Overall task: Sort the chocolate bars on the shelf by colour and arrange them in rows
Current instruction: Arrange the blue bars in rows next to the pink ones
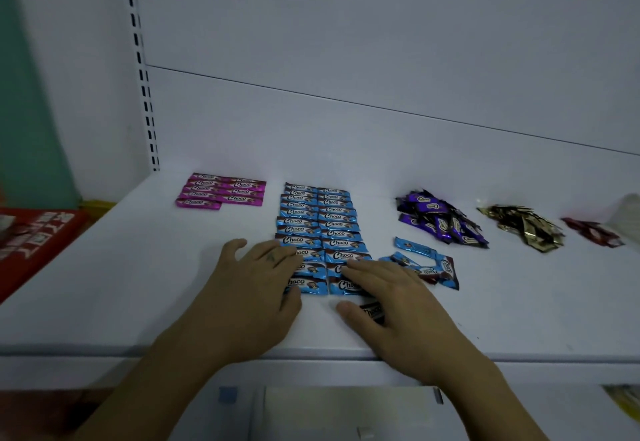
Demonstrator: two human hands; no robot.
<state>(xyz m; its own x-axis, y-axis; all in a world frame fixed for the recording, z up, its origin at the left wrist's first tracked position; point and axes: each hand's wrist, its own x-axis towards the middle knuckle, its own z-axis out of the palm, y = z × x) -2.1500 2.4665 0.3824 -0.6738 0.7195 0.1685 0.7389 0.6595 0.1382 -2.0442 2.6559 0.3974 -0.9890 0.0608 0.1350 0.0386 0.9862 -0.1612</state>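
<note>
Two flat hands here: left hand and right hand both press fingers-out on the near end of the blue rows, gripping nothing. On the same shelf, pink rows sit back left. Loose blue bars lie just right, then purple, gold and red piles.

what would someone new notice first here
The two neat columns of blue-wrapped chocolate bars at the centre of the white shelf, with the left hand and right hand laid flat on their near end. Next, the tidy pink-wrapped bars at back left, then a loose purple-wrapped heap and gold-wrapped heap to the right.
</note>
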